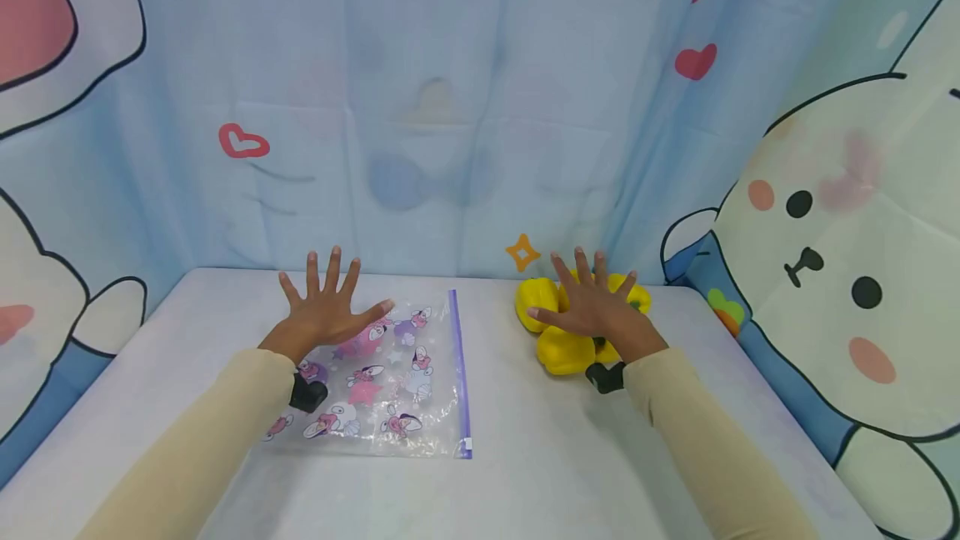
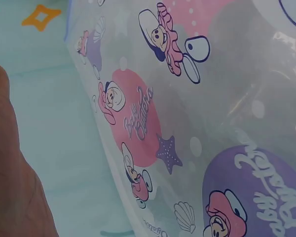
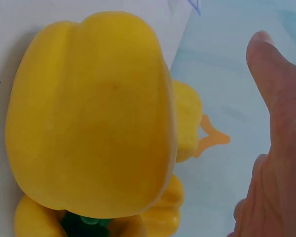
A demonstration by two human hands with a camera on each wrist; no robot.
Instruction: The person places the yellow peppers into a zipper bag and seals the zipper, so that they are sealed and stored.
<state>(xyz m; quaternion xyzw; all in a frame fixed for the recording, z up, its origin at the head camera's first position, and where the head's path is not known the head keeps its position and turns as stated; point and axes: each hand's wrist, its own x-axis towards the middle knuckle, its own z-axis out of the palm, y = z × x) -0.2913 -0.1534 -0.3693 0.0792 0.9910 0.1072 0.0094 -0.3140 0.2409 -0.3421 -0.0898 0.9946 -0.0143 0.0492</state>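
Observation:
My left hand [image 1: 324, 317] is held with fingers spread above a clear plastic zip bag [image 1: 408, 432]. Pink and purple cartoon prints cover the bag, which lies flat, its purple zip edge facing right; the left wrist view shows the prints [image 2: 135, 118] up close. Over on the right, my right hand [image 1: 596, 307] has its fingers spread above several yellow bell peppers [image 1: 564, 352]. One large pepper [image 3: 91, 116] fills much of the right wrist view, with the thumb apart from it. Neither hand holds anything. The right hand hides part of the peppers in the head view.
The white table [image 1: 517, 473] runs back to a light blue curtain [image 1: 420, 107] printed with hearts. A large cartoon figure [image 1: 840, 273] is printed on the cloth at the right. Black wrist cameras [image 1: 307, 394] sit under both wrists.

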